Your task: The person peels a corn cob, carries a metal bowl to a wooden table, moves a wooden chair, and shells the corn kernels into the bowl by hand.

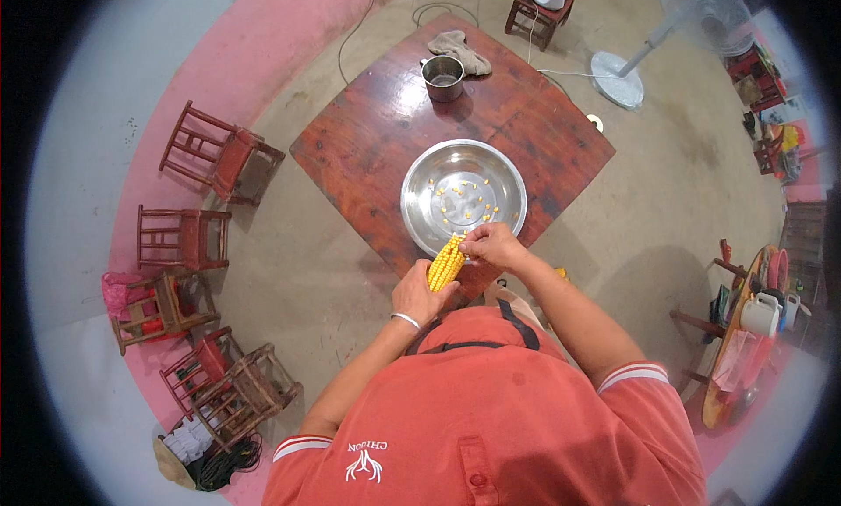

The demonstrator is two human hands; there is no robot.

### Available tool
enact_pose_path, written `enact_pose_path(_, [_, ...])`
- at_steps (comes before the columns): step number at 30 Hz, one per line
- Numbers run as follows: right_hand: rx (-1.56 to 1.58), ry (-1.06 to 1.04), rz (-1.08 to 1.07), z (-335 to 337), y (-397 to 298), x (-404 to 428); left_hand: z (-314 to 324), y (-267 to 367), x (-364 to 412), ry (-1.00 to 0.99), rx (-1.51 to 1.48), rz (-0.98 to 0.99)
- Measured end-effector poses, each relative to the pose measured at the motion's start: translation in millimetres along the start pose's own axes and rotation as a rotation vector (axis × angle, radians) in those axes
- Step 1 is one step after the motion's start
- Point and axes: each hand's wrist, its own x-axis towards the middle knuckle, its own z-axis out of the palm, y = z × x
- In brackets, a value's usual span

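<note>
My left hand point(419, 290) is wrapped around the lower end of an ear of yellow corn point(445, 269), which tilts up to the right. At the ear's upper end, my right hand point(494, 246) grips it with thumb and bent fingers. Some kernels are gone from that end. Just beyond both hands, a wide stainless steel basin point(409, 200) sits on the near part of a red-brown wooden table point(355, 148). Several loose kernels point(468, 215) lie scattered over the basin's bottom. The right fingers cover part of the ear and of the basin's near rim.
A metal mug point(443, 89) and a crumpled cloth point(456, 48) are at the table's far corner. Wooden chairs point(190, 240) line the left wall. A standing fan point(617, 79) and its cable point(565, 73) are at the back right. A side table point(729, 368) with jugs stands right.
</note>
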Motion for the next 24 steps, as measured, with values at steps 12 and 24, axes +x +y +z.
enact_pose_path(12, [0.116, 0.014, -0.125, 10, -5, -6, -11, 2, -1, -0.068, -0.170, -0.137])
enact_pose_path(24, [-0.044, 0.003, -0.172, -9, -8, -5, 2, -7, 7, 0.001, -0.306, -0.146])
